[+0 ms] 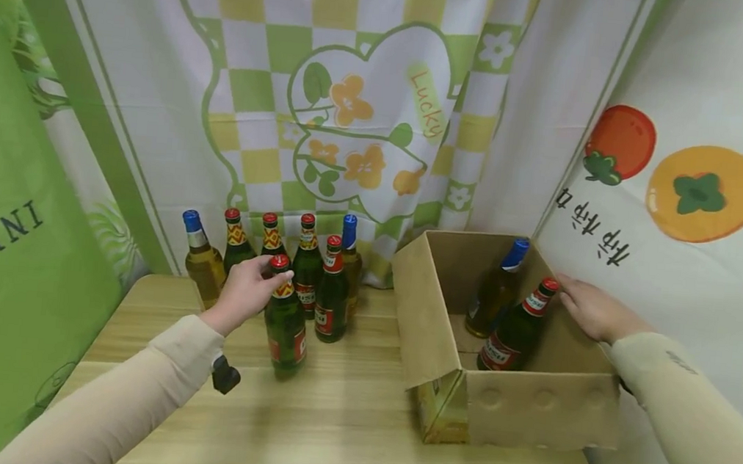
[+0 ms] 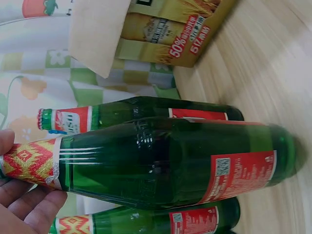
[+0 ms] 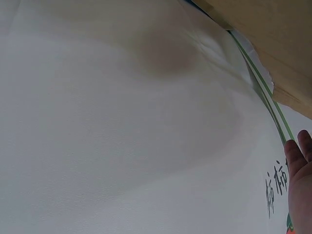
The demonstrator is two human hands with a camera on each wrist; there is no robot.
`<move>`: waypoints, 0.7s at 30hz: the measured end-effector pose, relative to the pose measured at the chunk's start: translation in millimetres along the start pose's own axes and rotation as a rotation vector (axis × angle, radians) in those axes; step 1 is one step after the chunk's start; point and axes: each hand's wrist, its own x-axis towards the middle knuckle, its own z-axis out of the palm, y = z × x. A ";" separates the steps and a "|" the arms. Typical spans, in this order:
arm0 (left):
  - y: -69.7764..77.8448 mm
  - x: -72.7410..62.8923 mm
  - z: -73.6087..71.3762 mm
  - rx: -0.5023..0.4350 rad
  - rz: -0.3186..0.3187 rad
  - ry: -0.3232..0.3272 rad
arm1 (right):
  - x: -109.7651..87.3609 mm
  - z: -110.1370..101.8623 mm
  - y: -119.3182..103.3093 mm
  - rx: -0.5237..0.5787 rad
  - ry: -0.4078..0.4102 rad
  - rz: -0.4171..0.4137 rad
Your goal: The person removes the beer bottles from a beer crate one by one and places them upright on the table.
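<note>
My left hand grips the neck of a green beer bottle with a red cap and a patterned neck label. In the left wrist view its fingers wrap that neck, and the bottle's base is near the wooden tabletop; contact is hard to tell. At the right side of an open cardboard box, my right hand lies along the upper edge with fingers extended. Inside the box stand a green beer bottle with a red cap and a blue-topped bottle, both leaning slightly.
Behind the held bottle, several more bottles stand in a group, among them a red-capped green one and a blue-topped yellow one. The box's front flap folds outward over the wooden table. Printed curtains hang behind.
</note>
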 end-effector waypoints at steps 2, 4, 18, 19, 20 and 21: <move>-4.3 1.2 2.7 -0.029 -0.004 0.020 | 1.2 -0.1 -1.1 -0.004 0.005 -0.005; -7.6 3.1 6.0 -0.050 -0.001 0.045 | 1.0 -0.1 -1.4 -0.006 0.005 -0.007; -27.3 22.1 27.3 -0.056 -0.001 0.096 | -3.1 -1.5 -5.6 -0.013 -0.018 0.017; -27.6 24.1 27.8 -0.053 0.002 0.100 | -2.0 -1.5 -5.7 -0.013 -0.015 0.017; -27.2 25.9 27.8 -0.046 0.004 0.105 | -1.0 -1.5 -5.8 -0.011 -0.013 0.016; -27.0 27.7 28.0 -0.042 0.004 0.109 | -0.2 -1.5 -5.9 -0.009 -0.009 0.014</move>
